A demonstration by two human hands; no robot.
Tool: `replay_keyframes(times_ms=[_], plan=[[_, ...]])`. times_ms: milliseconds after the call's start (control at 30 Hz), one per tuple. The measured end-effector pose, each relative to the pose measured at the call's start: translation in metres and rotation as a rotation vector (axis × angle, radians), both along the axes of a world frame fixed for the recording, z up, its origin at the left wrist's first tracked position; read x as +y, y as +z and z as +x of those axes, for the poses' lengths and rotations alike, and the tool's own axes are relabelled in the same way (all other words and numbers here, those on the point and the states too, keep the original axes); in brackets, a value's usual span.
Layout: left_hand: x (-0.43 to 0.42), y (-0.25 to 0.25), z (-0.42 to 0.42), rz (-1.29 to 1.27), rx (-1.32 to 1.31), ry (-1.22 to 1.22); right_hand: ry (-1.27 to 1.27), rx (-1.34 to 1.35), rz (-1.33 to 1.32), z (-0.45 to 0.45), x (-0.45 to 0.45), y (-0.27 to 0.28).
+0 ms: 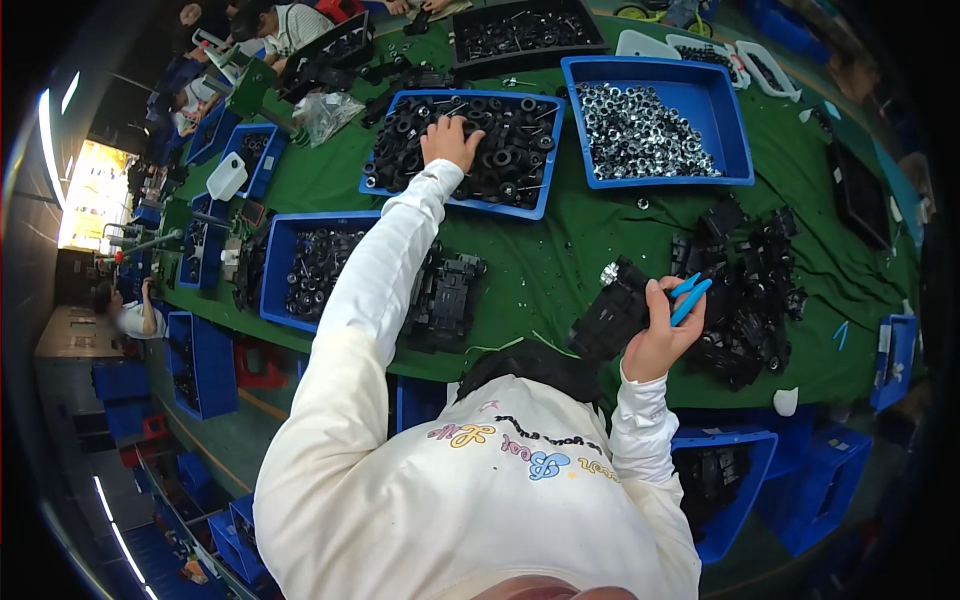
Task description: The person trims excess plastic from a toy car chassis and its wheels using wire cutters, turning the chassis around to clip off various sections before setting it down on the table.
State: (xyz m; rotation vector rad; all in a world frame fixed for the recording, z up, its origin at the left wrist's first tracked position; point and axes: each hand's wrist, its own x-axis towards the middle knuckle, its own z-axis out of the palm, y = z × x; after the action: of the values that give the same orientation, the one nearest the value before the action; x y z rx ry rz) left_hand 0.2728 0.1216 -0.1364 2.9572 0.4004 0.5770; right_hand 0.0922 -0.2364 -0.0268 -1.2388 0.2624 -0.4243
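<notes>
My left hand [452, 143] rests on the heap of black wheels [508, 150] in a blue tray [548, 172]; its fingers are spread and bent down over the parts. My right hand [664, 330] is wrapped round light-blue-handled pliers [692, 298], whose dark jaws point up and right. Just left of my right hand lies a black chassis part [610, 312] with a silvery wheel piece [609, 273] at its upper corner. Whether my right hand also touches the chassis is hard to tell. A pile of black chassis parts [745, 310] is to the right of the pliers.
A blue tray of silver pieces [645, 130] stands at the back right. Another blue tray [275, 290] with black wheels is at left, beside stacked black chassis [445, 300]. A black tray [530, 62] stands far back. Other people [290, 30] sit at the far left.
</notes>
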Motion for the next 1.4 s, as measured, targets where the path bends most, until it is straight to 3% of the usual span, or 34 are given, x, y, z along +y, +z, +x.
replay_keyframes(times_ms=[100,233,333,367,433,500,567,600,667,700,767,800,833,867,933,1133,1200,1233,1300,1367,1400], plan=[[0.01,-0.003,0.024,0.014,0.064,0.136,0.016,0.053,0.043,0.0,-0.009,-0.004],[0.024,-0.004,0.042,-0.104,0.487,0.25,0.009,0.112,0.165,0.007,-0.015,-0.004],[0.014,-0.011,0.032,-0.148,0.094,0.069,0.095,0.208,0.371,0.01,-0.02,-0.001],[-0.011,0.007,0.017,-0.183,-0.023,0.002,0.134,0.234,0.442,0.011,-0.024,-0.011],[-0.053,0.039,-0.03,-0.53,-0.051,-0.463,0.194,0.294,0.517,0.01,-0.022,-0.011],[-0.114,0.094,-0.101,-1.143,0.306,-0.59,0.249,0.323,0.574,0.011,-0.019,-0.024],[-0.142,0.125,-0.156,-1.491,0.568,-0.768,0.283,0.371,0.729,0.011,-0.001,-0.004],[-0.152,0.136,-0.174,-1.556,0.663,-0.767,0.323,0.394,0.796,0.011,0.005,0.008],[-0.162,0.124,-0.193,-1.567,0.512,-0.88,0.35,0.443,0.823,0.008,0.016,0.013],[-0.165,0.127,-0.199,-1.568,0.499,-0.867,0.337,0.377,0.775,0.006,0.022,0.01],[-0.173,0.137,-0.212,-2.013,0.493,-0.662,0.283,0.27,0.523,-0.003,0.034,0.015],[-0.176,0.138,-0.212,-1.821,0.376,-0.766,0.238,0.215,0.421,-0.005,0.036,0.01],[-0.174,0.145,-0.22,-2.005,0.456,-0.68,0.191,0.164,0.319,-0.008,0.036,0.006],[-0.172,0.155,-0.227,-2.185,0.534,-0.589,0.168,0.165,0.337,-0.008,0.031,0.008],[-0.161,0.165,-0.234,-2.282,0.516,-0.581,0.116,0.078,0.404,-0.001,0.017,0.007],[-0.131,0.191,-0.249,-2.438,0.657,-0.482,0.668,-0.072,-0.304,-0.017,-0.029,0.056],[-0.128,0.193,-0.254,-2.596,0.767,-0.459,0.77,-0.08,-0.352,-0.02,-0.035,0.081],[-0.128,0.195,-0.258,-3.004,0.824,-0.281,0.915,-0.058,-0.408,-0.02,-0.042,0.088],[-0.129,0.198,-0.263,-2.885,0.85,-0.349,1.148,0.029,-0.508,-0.019,-0.049,0.109],[-0.131,0.203,-0.265,-2.761,0.871,-0.417,1.173,0.028,-0.581,-0.019,-0.048,0.122],[-0.132,0.207,-0.265,-2.501,0.857,-0.522,1.203,0.025,-0.656,-0.021,-0.047,0.126]])
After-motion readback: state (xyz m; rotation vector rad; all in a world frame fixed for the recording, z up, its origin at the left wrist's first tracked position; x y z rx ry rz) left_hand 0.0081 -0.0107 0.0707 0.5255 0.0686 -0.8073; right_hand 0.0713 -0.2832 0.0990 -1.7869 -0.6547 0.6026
